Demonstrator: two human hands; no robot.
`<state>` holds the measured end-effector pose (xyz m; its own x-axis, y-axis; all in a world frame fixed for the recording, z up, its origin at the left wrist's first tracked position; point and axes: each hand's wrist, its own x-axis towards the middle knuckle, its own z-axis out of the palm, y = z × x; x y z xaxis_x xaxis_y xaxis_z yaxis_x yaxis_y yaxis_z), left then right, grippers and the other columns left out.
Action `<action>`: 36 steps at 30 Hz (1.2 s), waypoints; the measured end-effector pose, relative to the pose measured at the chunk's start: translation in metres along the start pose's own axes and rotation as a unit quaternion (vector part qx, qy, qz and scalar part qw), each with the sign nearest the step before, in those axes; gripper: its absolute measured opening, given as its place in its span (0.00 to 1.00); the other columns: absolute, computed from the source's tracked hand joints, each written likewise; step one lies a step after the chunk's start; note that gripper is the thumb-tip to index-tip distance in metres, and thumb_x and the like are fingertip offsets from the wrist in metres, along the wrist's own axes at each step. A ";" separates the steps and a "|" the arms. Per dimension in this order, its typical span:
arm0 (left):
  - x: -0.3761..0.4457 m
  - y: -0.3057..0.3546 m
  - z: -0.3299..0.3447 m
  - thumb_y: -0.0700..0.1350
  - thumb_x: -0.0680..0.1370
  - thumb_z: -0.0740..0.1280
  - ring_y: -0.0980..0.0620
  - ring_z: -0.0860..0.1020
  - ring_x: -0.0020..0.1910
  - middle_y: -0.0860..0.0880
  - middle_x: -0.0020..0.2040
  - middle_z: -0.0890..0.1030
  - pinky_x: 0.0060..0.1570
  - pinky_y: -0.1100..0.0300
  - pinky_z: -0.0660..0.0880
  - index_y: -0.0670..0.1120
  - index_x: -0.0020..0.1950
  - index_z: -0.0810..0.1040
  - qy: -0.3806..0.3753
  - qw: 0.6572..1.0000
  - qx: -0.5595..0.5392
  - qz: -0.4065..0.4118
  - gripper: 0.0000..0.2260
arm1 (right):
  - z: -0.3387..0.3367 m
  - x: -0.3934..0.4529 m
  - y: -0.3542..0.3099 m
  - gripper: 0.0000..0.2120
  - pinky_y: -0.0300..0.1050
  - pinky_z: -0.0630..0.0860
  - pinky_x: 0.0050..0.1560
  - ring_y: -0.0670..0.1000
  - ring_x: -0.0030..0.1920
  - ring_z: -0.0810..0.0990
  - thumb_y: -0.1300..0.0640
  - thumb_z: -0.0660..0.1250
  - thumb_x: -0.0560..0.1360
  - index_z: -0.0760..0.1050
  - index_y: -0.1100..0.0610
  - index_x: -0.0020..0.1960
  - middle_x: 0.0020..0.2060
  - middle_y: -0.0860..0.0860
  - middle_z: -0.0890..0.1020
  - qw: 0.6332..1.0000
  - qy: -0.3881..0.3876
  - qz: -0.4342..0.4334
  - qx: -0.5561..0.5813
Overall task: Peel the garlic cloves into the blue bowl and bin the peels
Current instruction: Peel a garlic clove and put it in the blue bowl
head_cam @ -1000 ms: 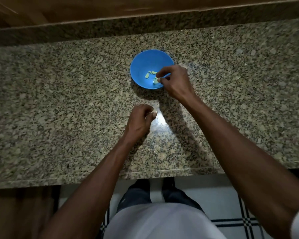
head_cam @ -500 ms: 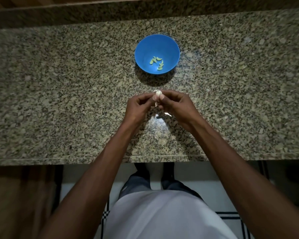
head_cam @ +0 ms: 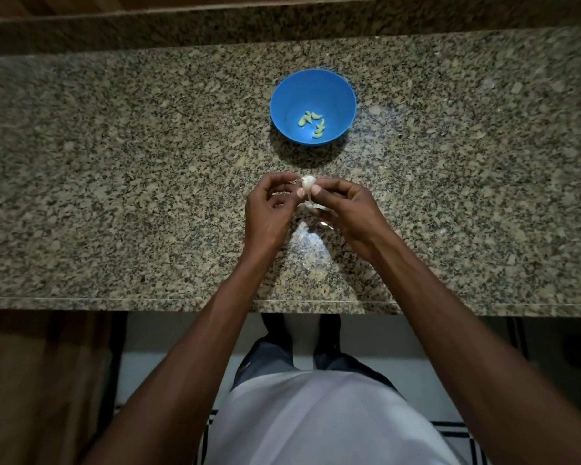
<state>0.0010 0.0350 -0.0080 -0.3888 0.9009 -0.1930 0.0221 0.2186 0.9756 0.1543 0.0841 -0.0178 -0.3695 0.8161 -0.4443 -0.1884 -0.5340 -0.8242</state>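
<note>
Across the frame runs the granite counter (head_cam: 114,196), front edge just below the wrists, a raised granite lip along its far side. Wide bare stone left and right of the blue bowl (head_cam: 284,95); nothing else stands on it. Bowl sits upright beyond the hands, apart from them, holding a handful of peeled cloves (head_cam: 312,123) low in its near-right part. Left hand (head_cam: 269,213) and right hand (head_cam: 349,213) meet above the counter, just on the near side of the bowl. Both sets of fingers are curled narrow, tips pinching one garlic clove (head_cam: 307,184) between them. Clove's long axis runs roughly toward and away from the bowl, rounded pale end toward the bowl. A strip of loose skin (head_cam: 316,205) trails from its near end, under the right thumb. Whether the skin touches the counter: cannot tell.
</note>
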 end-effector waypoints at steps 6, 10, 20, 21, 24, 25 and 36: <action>-0.003 -0.001 -0.001 0.36 0.79 0.72 0.52 0.84 0.57 0.48 0.57 0.86 0.56 0.54 0.83 0.42 0.60 0.84 -0.008 1.000 -0.002 0.008 0.09 | 0.000 -0.001 0.002 0.05 0.53 0.80 0.57 0.52 0.53 0.86 0.61 0.76 0.76 0.84 0.58 0.52 0.53 0.55 0.88 1.000 0.013 -0.004 -0.024; -0.005 -0.002 -0.002 0.42 0.80 0.73 0.51 0.85 0.57 0.47 0.57 0.86 0.57 0.53 0.83 0.42 0.61 0.85 -0.024 0.999 -0.017 -0.014 0.11 | 0.002 -0.001 -0.001 0.12 0.49 0.82 0.50 0.51 0.46 0.87 0.61 0.79 0.74 0.81 0.59 0.55 0.48 0.55 0.88 1.000 0.029 0.008 -0.003; -0.003 -0.006 -0.004 0.41 0.75 0.78 0.50 0.87 0.51 0.47 0.50 0.88 0.51 0.55 0.84 0.41 0.55 0.86 -0.023 0.998 -0.019 -0.053 0.09 | -0.001 -0.004 -0.003 0.11 0.45 0.84 0.48 0.55 0.50 0.88 0.61 0.77 0.77 0.85 0.62 0.58 0.50 0.56 0.89 0.984 0.003 -0.085 -0.154; -0.004 -0.006 -0.005 0.41 0.76 0.77 0.50 0.87 0.51 0.47 0.51 0.87 0.51 0.56 0.84 0.40 0.55 0.85 -0.026 0.998 -0.019 -0.058 0.10 | -0.002 -0.005 -0.003 0.12 0.46 0.84 0.49 0.56 0.51 0.88 0.61 0.77 0.76 0.85 0.63 0.58 0.51 0.56 0.88 0.984 -0.002 -0.087 -0.158; -0.004 -0.009 -0.005 0.41 0.76 0.77 0.52 0.86 0.52 0.48 0.51 0.87 0.50 0.61 0.82 0.41 0.55 0.84 -0.034 0.995 -0.032 -0.084 0.09 | -0.002 -0.005 -0.003 0.13 0.47 0.85 0.49 0.55 0.51 0.88 0.62 0.77 0.76 0.85 0.63 0.60 0.52 0.56 0.88 0.980 -0.010 -0.091 -0.175; -0.004 -0.010 -0.005 0.40 0.76 0.77 0.52 0.86 0.52 0.47 0.52 0.87 0.50 0.61 0.82 0.41 0.55 0.84 -0.037 0.994 -0.035 -0.095 0.09 | -0.002 -0.004 -0.002 0.13 0.46 0.85 0.48 0.55 0.51 0.88 0.62 0.77 0.76 0.85 0.63 0.60 0.52 0.56 0.88 0.980 -0.009 -0.090 -0.179; -0.007 -0.009 -0.004 0.35 0.82 0.66 0.55 0.78 0.39 0.47 0.45 0.83 0.41 0.63 0.77 0.39 0.53 0.82 -0.121 0.952 -0.068 -0.274 0.05 | -0.005 0.000 0.023 0.08 0.58 0.85 0.55 0.55 0.49 0.88 0.60 0.78 0.75 0.85 0.60 0.53 0.47 0.54 0.88 0.971 0.020 -0.040 -0.235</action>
<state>-0.0002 0.0258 -0.0146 -0.0832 0.7296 -0.6788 -0.2494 0.6443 0.7230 0.1542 0.0733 -0.0383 -0.3326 0.8640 -0.3781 0.2251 -0.3166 -0.9215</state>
